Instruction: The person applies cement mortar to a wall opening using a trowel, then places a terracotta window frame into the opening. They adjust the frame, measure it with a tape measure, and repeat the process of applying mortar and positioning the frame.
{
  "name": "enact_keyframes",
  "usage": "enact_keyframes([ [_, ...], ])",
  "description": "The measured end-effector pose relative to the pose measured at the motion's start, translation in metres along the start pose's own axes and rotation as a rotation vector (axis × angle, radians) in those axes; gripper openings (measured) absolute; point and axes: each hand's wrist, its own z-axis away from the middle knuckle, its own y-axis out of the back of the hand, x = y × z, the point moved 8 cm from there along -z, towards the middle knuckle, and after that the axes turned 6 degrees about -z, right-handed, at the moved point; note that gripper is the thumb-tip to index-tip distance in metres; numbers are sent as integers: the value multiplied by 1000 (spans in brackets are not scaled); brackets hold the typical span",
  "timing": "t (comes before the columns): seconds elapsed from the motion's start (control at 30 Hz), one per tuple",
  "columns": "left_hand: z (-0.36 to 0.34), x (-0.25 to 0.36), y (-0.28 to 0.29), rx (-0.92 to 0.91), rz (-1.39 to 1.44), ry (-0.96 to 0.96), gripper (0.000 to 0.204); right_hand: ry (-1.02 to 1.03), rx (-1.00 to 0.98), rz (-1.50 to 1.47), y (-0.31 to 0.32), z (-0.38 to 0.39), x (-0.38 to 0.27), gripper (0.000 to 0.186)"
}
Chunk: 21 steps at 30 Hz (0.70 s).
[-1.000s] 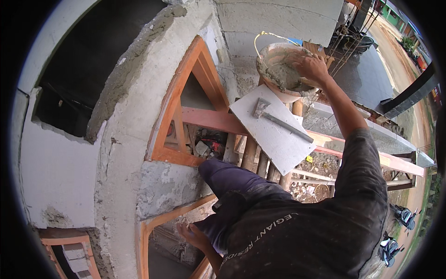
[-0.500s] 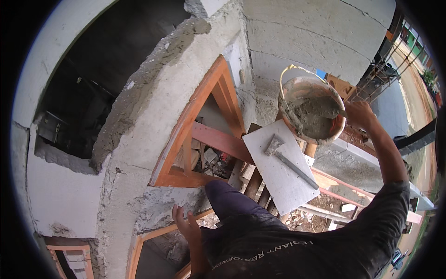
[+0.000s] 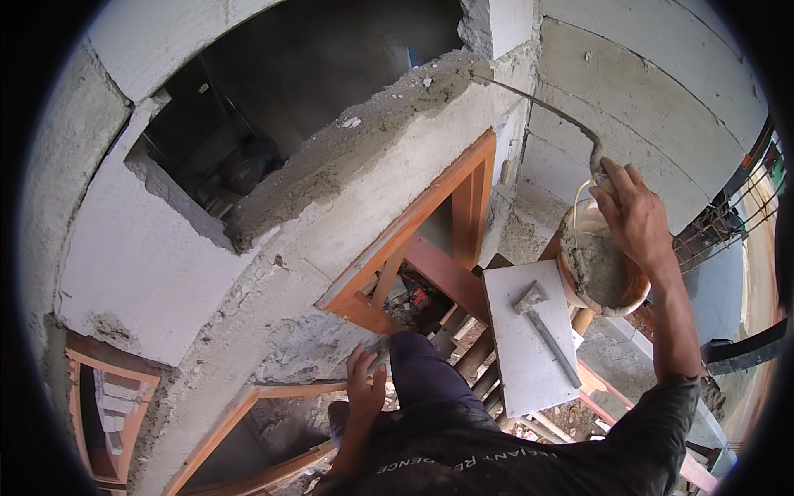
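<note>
My right hand (image 3: pixel 633 211) grips the handle of a mortar-smeared trowel (image 3: pixel 550 107). Its thin blade shows nearly edge-on and reaches left, its tip overlapping the far end of a rough mortar ledge (image 3: pixel 331 174) under a dark wall opening; whether it touches cannot be told. Below that hand hangs or stands a bucket (image 3: pixel 612 281) of wet grey mortar, partly hidden by my wrist and forearm. Near the lower wall my left hand (image 3: pixel 364 380) holds nothing, with fingers apart.
A hammer-like tool (image 3: pixel 546 331) with a grey handle lies on a white board (image 3: pixel 517 364) beside the bucket. Orange wooden frames (image 3: pixel 413 236) are set in the wall. Wooden poles (image 3: pixel 475 355) lie beneath me, with rubble lower down. Wire mesh (image 3: pixel 728 227) stands at right.
My right hand has lifted the trowel out of the bucket and swung it toward the ledge. The view has shifted left. My left hand stays low by the wall.
</note>
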Motion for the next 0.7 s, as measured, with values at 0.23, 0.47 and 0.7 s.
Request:
enact_keyframes([
  [0.23,29,-27,18,23,-103,45,27,467,-9,-130,-52,-25,-169,39],
  [0.47,57,-57,26,63,-143,180,26,401,47,-16,-76,-51,-139,39],
  [0.7,62,-61,25,72,-140,125,28,227,48,145,-86,-98,-78,41],
])
